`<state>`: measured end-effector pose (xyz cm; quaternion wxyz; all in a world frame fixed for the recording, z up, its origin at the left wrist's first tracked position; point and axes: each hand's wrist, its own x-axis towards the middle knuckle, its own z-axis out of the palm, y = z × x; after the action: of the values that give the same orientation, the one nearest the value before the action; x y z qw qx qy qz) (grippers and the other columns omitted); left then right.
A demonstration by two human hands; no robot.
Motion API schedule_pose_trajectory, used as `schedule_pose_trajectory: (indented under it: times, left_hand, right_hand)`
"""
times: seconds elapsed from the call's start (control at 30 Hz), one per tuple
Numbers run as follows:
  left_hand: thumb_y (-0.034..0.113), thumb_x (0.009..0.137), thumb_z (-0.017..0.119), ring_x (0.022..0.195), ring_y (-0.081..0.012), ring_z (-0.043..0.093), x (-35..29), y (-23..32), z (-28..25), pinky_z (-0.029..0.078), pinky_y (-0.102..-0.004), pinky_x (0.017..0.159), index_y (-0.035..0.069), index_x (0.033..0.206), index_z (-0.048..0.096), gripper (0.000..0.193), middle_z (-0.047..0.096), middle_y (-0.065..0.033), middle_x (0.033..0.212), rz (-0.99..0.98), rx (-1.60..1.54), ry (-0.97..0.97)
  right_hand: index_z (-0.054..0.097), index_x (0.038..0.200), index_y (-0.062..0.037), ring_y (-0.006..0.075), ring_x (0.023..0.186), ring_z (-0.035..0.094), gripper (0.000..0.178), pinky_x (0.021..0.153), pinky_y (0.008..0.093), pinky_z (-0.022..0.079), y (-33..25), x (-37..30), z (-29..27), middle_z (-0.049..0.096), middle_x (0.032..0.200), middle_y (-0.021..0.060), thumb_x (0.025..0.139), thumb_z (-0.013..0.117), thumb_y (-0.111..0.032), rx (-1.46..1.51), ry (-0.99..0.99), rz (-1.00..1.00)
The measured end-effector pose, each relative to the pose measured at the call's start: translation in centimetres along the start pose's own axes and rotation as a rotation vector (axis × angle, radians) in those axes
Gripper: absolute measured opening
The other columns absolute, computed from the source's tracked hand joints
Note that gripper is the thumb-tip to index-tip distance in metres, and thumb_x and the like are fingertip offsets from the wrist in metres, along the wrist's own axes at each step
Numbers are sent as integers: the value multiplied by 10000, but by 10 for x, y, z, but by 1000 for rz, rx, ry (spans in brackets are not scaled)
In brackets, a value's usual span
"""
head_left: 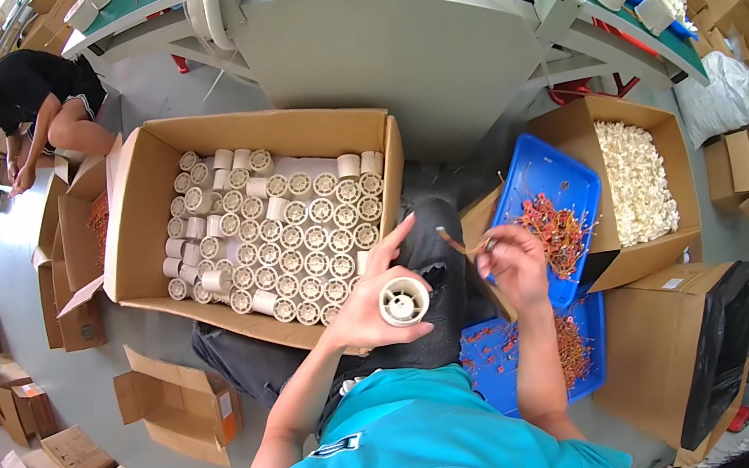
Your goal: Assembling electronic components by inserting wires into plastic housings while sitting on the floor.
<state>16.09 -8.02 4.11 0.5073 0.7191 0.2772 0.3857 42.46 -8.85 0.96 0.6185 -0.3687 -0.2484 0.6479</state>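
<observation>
Two hands are occupied in front of the person's body. The left hand (pixel 363 311) holds a white cylinder (pixel 404 302) above the lap, its open, spoked end facing up toward the head. The right hand (pixel 516 264) pinches a thin wired piece (pixel 453 241) at the fingertips, beside the cylinder but apart from it.

The cylinder looks light, stiff and rather smooth, so a grip around its outer wall should serve best, leaving the spokes free of pressure. The wired piece seems very light and flexible; its leads could bend or snag, and a soft pinch near one end would suit it.

The left forearm slants in from the lower left, palm cupped, one digit stretched away from the cylinder and another curving along its near side. The right forearm rises almost straight, its fingers bent inward toward the left.
</observation>
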Motion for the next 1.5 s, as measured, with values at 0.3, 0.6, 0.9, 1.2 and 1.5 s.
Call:
schedule_pose_trajectory:
  times: [0.3,0.6,0.9,1.2,1.5]
  left_hand:
    - [97,599,789,914,-297,610,-4,26,-21,436,-421,891,85,1035,605,474,645,-46,963,-50,423,-124]
    - [58,566,757,959,-238,620,-6,34,-32,476,-414,859,73,962,607,424,649,-62,1036,184,954,153]
    - [91,679,860,965,-297,628,-15,-24,-6,515,-370,822,41,1142,552,558,630,-131,1038,-54,486,575]
    - [35,684,837,985,-321,620,-9,-32,-8,515,-384,828,35,1181,564,568,626,-149,1088,79,597,662]
    - [-50,625,789,980,-335,611,-10,-32,-8,511,-394,835,32,1185,564,609,611,-158,1104,130,653,634]
  right_hand:
    - [623,1011,45,171,770,657,171,634,263,545,5,-11,52,636,995,140,849,615,100,-151,-233,120]
    - [679,1026,70,119,865,644,217,691,222,541,20,-10,62,623,1035,99,816,657,123,-547,-266,-144]
    - [703,1045,49,120,779,607,268,660,218,476,-10,-11,78,637,973,84,784,679,103,-798,-95,-449]
    - [704,1047,39,147,687,622,304,612,246,511,-15,-32,104,629,893,99,749,692,101,-944,-265,-545]
    - [699,1054,32,141,667,632,285,583,243,525,-4,-26,107,636,891,100,773,689,81,-955,-266,-501]
